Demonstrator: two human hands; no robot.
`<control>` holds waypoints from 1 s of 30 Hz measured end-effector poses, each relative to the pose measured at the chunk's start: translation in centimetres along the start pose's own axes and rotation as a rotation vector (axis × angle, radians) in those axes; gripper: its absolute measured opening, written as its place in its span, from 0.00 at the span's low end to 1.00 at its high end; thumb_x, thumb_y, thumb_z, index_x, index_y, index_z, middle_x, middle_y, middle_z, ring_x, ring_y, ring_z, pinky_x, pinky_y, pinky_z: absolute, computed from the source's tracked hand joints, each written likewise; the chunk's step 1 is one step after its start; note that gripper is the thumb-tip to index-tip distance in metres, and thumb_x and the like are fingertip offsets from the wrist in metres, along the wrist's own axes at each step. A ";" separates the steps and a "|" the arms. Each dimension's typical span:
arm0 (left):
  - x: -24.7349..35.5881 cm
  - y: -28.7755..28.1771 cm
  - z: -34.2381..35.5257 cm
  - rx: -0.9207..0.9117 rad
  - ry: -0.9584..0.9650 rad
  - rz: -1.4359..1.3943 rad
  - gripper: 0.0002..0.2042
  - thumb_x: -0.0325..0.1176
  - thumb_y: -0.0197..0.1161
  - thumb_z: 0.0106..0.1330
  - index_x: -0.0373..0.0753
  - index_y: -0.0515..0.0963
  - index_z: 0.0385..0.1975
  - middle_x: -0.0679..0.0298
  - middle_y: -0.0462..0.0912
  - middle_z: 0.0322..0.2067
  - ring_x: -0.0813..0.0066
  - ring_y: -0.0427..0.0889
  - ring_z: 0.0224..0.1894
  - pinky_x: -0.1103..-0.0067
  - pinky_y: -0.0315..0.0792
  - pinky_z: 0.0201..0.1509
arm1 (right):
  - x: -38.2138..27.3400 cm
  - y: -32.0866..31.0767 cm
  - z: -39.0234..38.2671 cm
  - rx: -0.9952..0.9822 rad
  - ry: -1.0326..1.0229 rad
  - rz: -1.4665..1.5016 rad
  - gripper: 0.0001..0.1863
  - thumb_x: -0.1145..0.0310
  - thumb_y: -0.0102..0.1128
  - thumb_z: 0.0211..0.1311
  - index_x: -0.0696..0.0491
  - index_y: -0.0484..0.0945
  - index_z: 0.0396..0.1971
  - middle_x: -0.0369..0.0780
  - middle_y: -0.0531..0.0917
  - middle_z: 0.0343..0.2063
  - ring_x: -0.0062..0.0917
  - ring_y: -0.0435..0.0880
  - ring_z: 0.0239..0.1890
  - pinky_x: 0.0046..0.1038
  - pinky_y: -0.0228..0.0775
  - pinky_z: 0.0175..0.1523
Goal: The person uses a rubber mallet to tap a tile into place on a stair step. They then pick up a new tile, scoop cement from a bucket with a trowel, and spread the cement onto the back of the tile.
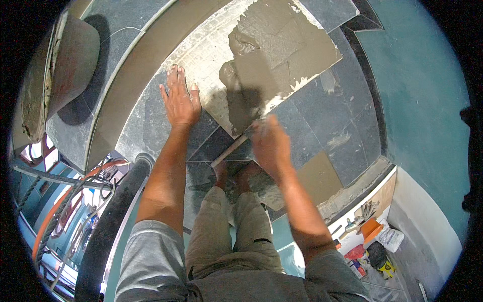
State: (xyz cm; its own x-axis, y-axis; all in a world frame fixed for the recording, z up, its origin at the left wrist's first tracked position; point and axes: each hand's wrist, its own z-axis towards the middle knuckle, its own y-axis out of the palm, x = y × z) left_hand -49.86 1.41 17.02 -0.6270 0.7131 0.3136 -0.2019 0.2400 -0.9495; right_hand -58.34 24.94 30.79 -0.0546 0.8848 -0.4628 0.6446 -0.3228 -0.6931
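My left hand (181,103) lies flat with its fingers spread on a dark grey floor tile (146,118), its fingertips beside a pale bare patch. My right hand (271,146) is closed and smeared by motion over the near edge of wet mortar (287,50). A blurred pale bit shows at its fingers; what they hold is hard to make out. A wooden handle (229,152) slants down to the left from near that hand; I cannot tell whether the hand grips it. The mortar covers most of the pale bare patch (204,75), with a thicker lump at its left.
A mortar-crusted tub (75,65) stands at the far left beyond a curved raised edge (118,80). A black rail (113,226), cables and an orange hose (53,211) lie left of me. Bags and tools (375,239) sit lower right. A teal wall (417,100) rises at right.
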 end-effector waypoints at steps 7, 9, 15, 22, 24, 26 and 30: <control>0.2 0.0 0.0 0.025 0.004 -0.062 0.33 0.42 0.55 0.74 0.40 0.60 0.78 0.57 0.55 0.81 0.56 0.49 0.83 0.50 0.36 0.84 | -0.1 0.7 2.2 -0.049 0.139 -0.095 0.17 0.59 0.49 0.80 0.61 0.72 0.49 0.63 0.83 0.46 0.62 0.82 0.51 0.56 0.74 0.54; 0.2 0.0 0.0 0.026 0.004 -0.068 0.33 0.42 0.55 0.74 0.40 0.60 0.78 0.56 0.55 0.80 0.56 0.49 0.83 0.50 0.36 0.84 | 1.4 -0.6 3.6 0.002 0.160 -0.093 0.19 0.58 0.49 0.80 0.61 0.72 0.51 0.63 0.83 0.46 0.62 0.82 0.51 0.55 0.73 0.55; 0.1 0.1 0.0 0.035 0.016 -0.049 0.33 0.42 0.54 0.75 0.40 0.59 0.78 0.56 0.56 0.80 0.55 0.51 0.83 0.50 0.36 0.84 | 7.0 -4.1 5.2 0.181 0.149 -0.076 0.23 0.55 0.49 0.80 0.63 0.73 0.52 0.64 0.83 0.46 0.63 0.82 0.50 0.55 0.73 0.54; 0.0 0.5 -0.1 0.057 0.015 -0.039 0.33 0.43 0.53 0.76 0.43 0.58 0.79 0.57 0.55 0.81 0.56 0.51 0.83 0.50 0.37 0.84 | 9.3 -2.4 4.0 0.312 0.248 0.204 0.22 0.53 0.50 0.80 0.61 0.76 0.47 0.60 0.85 0.38 0.60 0.85 0.43 0.52 0.74 0.48; 0.0 0.6 -0.2 0.057 0.020 -0.033 0.33 0.43 0.53 0.76 0.43 0.58 0.79 0.58 0.55 0.81 0.56 0.51 0.83 0.50 0.37 0.84 | 9.6 -0.7 3.9 0.243 0.138 0.205 0.23 0.52 0.49 0.81 0.62 0.76 0.47 0.61 0.84 0.38 0.62 0.84 0.44 0.53 0.74 0.49; -0.1 0.6 -0.2 0.057 0.026 -0.017 0.33 0.43 0.53 0.76 0.43 0.58 0.79 0.58 0.55 0.81 0.55 0.51 0.83 0.50 0.37 0.84 | 10.5 0.4 4.0 0.191 0.115 0.254 0.22 0.51 0.48 0.82 0.59 0.74 0.40 0.45 0.81 0.25 0.34 0.81 0.28 0.41 0.73 0.36; 0.0 0.5 -0.1 0.067 0.037 -0.005 0.33 0.43 0.53 0.76 0.43 0.57 0.79 0.58 0.54 0.81 0.54 0.51 0.83 0.50 0.38 0.84 | 14.3 -0.7 4.9 0.275 0.283 0.257 0.22 0.52 0.48 0.82 0.60 0.75 0.44 0.52 0.82 0.34 0.45 0.82 0.36 0.44 0.73 0.42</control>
State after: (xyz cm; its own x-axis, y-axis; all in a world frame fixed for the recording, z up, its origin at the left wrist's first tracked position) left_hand -49.88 1.61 16.54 -0.5982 0.7360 0.3169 -0.2552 0.1999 -0.9460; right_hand -63.28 36.16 22.00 0.3155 0.8090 -0.4960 0.3817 -0.5867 -0.7142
